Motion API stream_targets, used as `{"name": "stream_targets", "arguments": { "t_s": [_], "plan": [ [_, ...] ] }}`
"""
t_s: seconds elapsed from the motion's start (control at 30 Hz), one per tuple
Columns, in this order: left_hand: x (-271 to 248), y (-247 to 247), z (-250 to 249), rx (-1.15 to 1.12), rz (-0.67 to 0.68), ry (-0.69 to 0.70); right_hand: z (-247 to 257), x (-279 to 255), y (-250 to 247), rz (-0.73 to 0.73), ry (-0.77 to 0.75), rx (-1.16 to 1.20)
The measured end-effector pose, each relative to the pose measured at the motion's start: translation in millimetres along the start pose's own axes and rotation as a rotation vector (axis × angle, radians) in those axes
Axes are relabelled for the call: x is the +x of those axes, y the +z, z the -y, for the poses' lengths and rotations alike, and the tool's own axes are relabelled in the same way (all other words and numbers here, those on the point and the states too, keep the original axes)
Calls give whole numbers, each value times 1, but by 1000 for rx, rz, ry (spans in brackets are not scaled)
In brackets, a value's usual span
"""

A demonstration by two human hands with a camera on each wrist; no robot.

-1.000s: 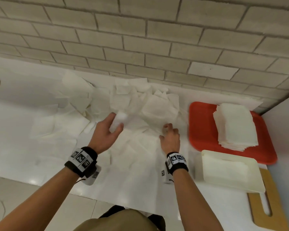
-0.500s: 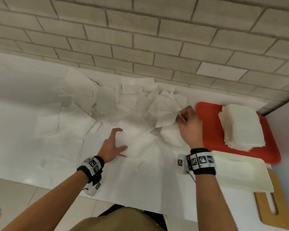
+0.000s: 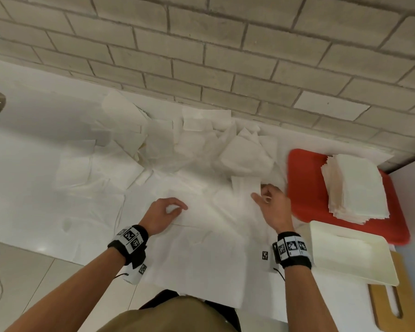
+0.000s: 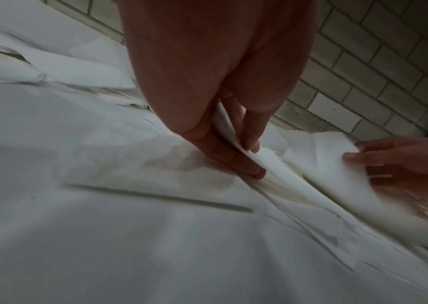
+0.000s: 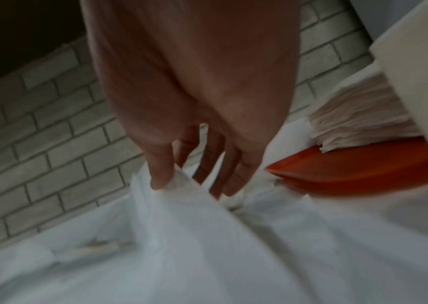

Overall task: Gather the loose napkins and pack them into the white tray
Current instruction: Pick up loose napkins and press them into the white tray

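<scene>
A: Item one, left hand (image 3: pixel 162 218)?
B: Fingers and thumb closed in a pinch on the edge of a flat napkin (image 4: pixel 280 170), low over the desk (image 3: pixel 29 188), well left of the red tray (image 3: pixel 304 188). The left wrist view shows the sheet's edge lifted between thumb and fingers.

A: Item two, right hand (image 3: pixel 273 207)?
B: Just left of the red tray. Thumb and fingers curled onto a bunched napkin (image 5: pixel 179 195); the right wrist view shows the thumb tip pressed into its raised fold. That view is blurred, so the grip of the other fingers is hard to make out.

A: Item three, loose napkins (image 3: pixel 189 149)?
B: A scattered heap on the desk left of the red tray, running back to the brick wall (image 3: pixel 225 56). White on white; single sheets are hard to tell apart.

A: Item four, white tray (image 3: pixel 350 255)?
B: Just in front of the red tray, touching or overlapping its near edge, partly over a wooden board (image 3: pixel 407 307). I cannot tell whether any napkins lie in it.

A: Item five, red tray contents?
B: One neat napkin stack (image 3: pixel 355 185). The board is cut off at the frame's edge.
</scene>
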State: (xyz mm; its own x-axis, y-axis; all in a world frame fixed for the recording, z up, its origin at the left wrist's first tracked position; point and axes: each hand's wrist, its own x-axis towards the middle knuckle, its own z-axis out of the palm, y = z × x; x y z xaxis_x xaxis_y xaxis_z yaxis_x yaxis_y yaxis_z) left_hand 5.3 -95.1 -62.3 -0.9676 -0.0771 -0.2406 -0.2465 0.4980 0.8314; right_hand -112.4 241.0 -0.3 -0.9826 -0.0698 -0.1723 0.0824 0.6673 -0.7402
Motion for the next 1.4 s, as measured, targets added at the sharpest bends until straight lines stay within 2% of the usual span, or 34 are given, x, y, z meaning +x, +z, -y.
{"name": "stream_targets", "arguments": {
  "t_s": [0.07,0.1,0.17,0.2,0.27,0.33,0.4,0.47,0.57,0.67,0.77,0.87,0.93,1.0,1.1,1.23,1.4],
  "plan": [
    [0,-5,-1,-42,33,-20,18,-15,-7,-12,-70,143],
    [-1,-7,-2,-83,45,-39,33,-23,-10,66,-122,263],
    [-1,-7,-6,-189,55,-101,71,-40,-15,334,-206,490],
    [0,-8,-8,-249,52,-147,86,-44,-13,465,-239,530],
    [0,-9,-11,-403,40,-254,104,-41,2,632,-316,474],
    [1,-10,-11,-597,47,-337,104,-25,34,688,-367,325],
    [1,-12,-11,-708,98,-384,97,-7,71,683,-370,124],
    [-2,-13,-15,-710,135,-380,89,7,105,701,-348,-25],
    [-4,-11,-17,-493,57,-297,83,14,142,678,-319,-131],
    [-2,-6,-2,-216,-37,-159,85,12,155,614,-323,-195],
    [-1,-5,9,-113,-100,-107,74,13,136,404,-325,-161],
    [-4,-10,14,-73,-153,-107,41,26,96,185,-236,-212],
    [-4,-13,19,-47,-176,-113,18,32,68,185,-118,-307],
    [-4,-17,22,-36,-197,-122,3,32,51,275,-19,-458],
    [-6,-20,21,-141,-203,-106,-8,27,52,338,-23,-615],
    [-9,-21,15,-161,-247,-66,-12,26,59,309,-43,-531],
    [-12,-26,14,-95,-256,41,-20,19,47,149,-138,-61]
  ]
}}
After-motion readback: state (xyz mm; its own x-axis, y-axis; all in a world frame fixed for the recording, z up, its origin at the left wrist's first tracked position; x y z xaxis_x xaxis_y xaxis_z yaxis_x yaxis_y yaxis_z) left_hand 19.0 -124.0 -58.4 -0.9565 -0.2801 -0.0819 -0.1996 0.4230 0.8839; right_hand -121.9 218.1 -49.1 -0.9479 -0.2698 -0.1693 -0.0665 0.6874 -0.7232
